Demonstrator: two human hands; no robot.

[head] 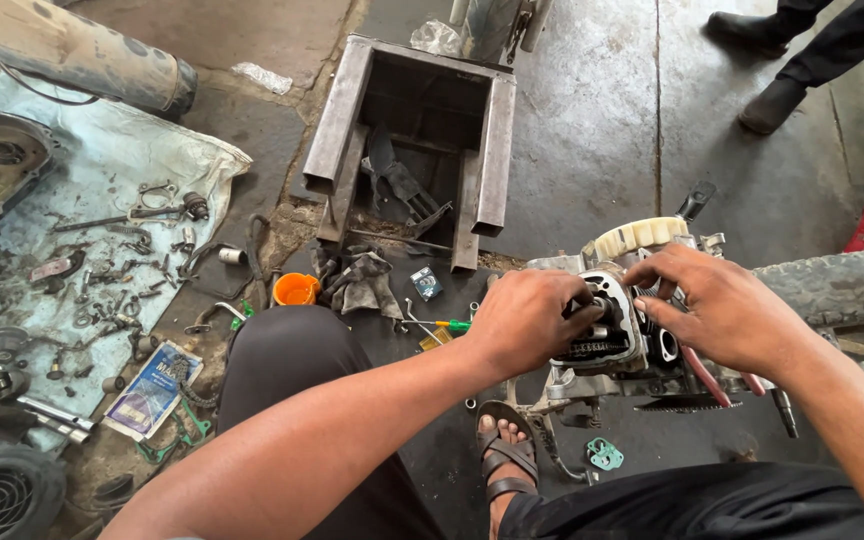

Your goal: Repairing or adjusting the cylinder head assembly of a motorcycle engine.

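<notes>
The left hand (524, 322) clamped the engine cylinder head (607, 335) on the floor (592, 130), steadying it. The right hand (722, 308) pinched fingertips together at its top edge, working a small part I could not make out.

A repair workshop with an oil-stained concrete floor (592, 120). Left of the fingers (592, 295), a cloth (102, 170) carries scattered bolts and small parts; above them stands a steel frame (407, 140), and beneath them sits a partly dismantled engine (622, 345).
</notes>
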